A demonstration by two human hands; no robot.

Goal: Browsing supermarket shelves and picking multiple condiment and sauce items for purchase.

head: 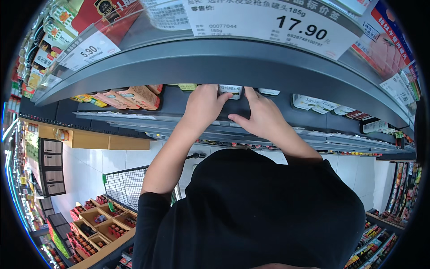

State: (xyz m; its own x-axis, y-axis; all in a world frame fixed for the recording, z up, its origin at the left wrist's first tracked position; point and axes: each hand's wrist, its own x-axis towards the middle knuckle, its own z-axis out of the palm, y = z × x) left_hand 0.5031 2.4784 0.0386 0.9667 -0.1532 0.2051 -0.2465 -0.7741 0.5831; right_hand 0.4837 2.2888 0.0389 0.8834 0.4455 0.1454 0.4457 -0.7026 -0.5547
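A bottle with a white label [231, 90] stands on a dark grey shelf, its upper part hidden by the shelf above. To its left is my left hand [205, 105], the thumb against the lower front of the label and the fingertips hidden under the upper shelf's edge. My right hand [262, 112] is on the other side, with fingers close to the bottle's right side and thumb spread well apart. Whether those fingers touch it cannot be made out. Another white-labelled container [269, 91] sits just behind the right hand's fingers.
The upper shelf's front edge [221, 60] overhangs both hands. Pink-labelled packages [137, 97] stand at left, several white-labelled bottles [307, 102] at right. A wire shopping cart [126, 185] is on the tiled floor behind, near a wooden display stand [111, 220].
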